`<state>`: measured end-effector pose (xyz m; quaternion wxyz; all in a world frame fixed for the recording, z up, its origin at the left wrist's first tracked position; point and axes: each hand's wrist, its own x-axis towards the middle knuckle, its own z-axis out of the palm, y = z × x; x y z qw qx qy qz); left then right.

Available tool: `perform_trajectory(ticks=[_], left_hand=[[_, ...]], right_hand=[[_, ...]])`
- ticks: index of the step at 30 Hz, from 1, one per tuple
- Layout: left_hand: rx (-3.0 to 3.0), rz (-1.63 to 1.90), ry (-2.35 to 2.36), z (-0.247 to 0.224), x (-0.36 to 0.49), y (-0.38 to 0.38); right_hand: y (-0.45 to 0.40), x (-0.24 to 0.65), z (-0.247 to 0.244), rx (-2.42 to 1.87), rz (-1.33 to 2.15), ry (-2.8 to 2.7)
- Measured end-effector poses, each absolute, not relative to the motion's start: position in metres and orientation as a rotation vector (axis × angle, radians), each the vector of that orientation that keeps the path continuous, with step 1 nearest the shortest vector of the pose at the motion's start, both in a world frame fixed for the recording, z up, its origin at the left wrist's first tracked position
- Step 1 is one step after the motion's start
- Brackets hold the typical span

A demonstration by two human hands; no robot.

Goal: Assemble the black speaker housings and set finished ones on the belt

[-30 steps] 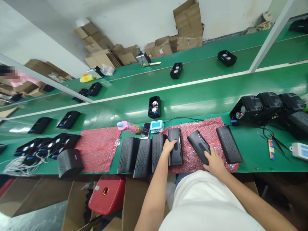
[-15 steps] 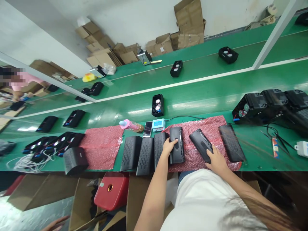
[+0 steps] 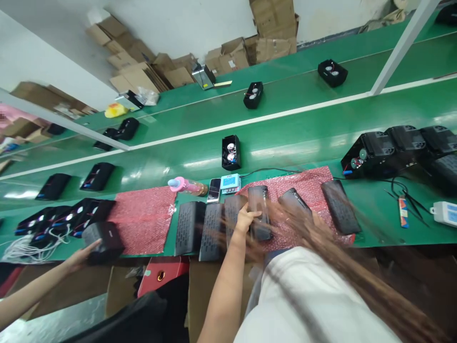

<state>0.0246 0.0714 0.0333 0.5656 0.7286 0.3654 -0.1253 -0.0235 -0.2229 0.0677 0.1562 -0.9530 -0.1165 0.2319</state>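
Note:
Two black speaker housings lie in front of me on the pink bubble wrap (image 3: 282,233). My left hand (image 3: 245,220) grips the near-upright speaker housing (image 3: 260,207), with fingers reaching across its face and the rest of the hand at its left edge. To the right, a slanted speaker housing (image 3: 293,199) lies beside my right hand (image 3: 320,227). Strands of hair blur across that hand, so its fingers do not show clearly. Left of my left hand stand several housings with slotted grilles, such as the grille housing (image 3: 190,224). Another grille housing (image 3: 341,206) lies at the right.
A co-worker's hand (image 3: 80,257) touches a dark speaker (image 3: 103,240) at the left. A pink-capped bottle (image 3: 189,186), a phone (image 3: 214,190) and a small blue-screen meter (image 3: 230,183) stand behind the housings. Open speaker boxes (image 3: 371,152) are stacked at the right, near cables.
A co-worker's arm has come in from the left, its hand now on the dark speaker. Hair has swung across my right hand. The view has shifted slightly; my left hand stays on its housing.

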Motion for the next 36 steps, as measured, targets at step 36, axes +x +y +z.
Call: perform_trajectory(ticks=[36], left_hand=[[2.262, -0.444, 0.834, 0.059, 0.008, -0.005]], right_hand=[[-0.225, -0.023, 0.062, -2.722, 0.623, -0.321]])
